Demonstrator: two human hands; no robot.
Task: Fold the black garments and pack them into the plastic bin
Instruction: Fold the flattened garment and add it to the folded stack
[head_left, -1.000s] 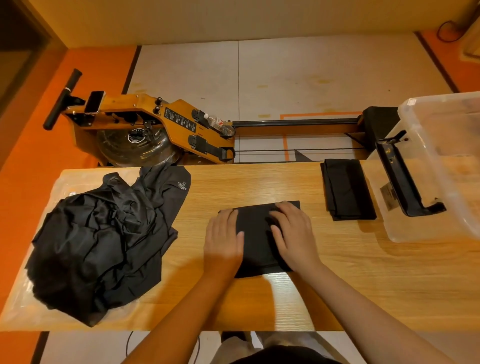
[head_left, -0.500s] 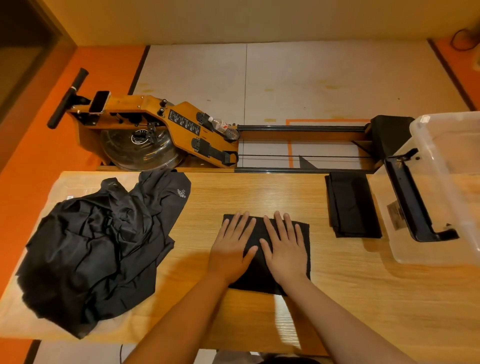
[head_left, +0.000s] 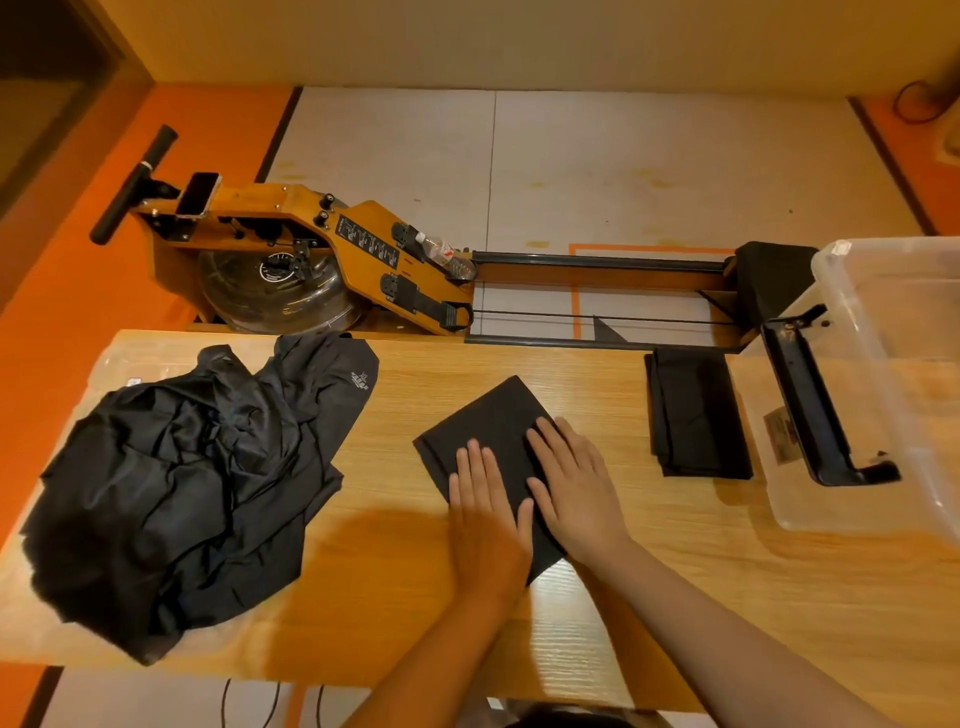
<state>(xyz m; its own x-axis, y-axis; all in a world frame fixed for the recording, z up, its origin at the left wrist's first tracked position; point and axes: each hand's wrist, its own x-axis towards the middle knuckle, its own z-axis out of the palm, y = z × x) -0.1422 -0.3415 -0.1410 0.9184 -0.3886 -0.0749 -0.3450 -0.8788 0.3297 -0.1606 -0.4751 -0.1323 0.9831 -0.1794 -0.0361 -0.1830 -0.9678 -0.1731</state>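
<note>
A folded black garment (head_left: 488, 421) lies at the middle of the wooden table, turned at an angle. My left hand (head_left: 485, 512) presses flat on its near part with straight fingers. My right hand (head_left: 574, 483) lies flat beside it on the garment's right side. A second folded black garment (head_left: 696, 410) rests further right, next to the clear plastic bin (head_left: 878, 374) that stands at the table's right end. A heap of crumpled black garments (head_left: 187, 467) covers the table's left end.
The wooden table (head_left: 675, 571) has bare surface in front of the bin. A black latch handle (head_left: 815, 405) lies across the bin's near side. Behind the table stands an orange rowing machine (head_left: 311, 260) on the floor. Clear plastic wrapping (head_left: 124, 364) lies under the heap.
The folded garment under my hands has rotated from square to the table edge to a diagonal. Both hands stay flat on it and have slid toward its near part.
</note>
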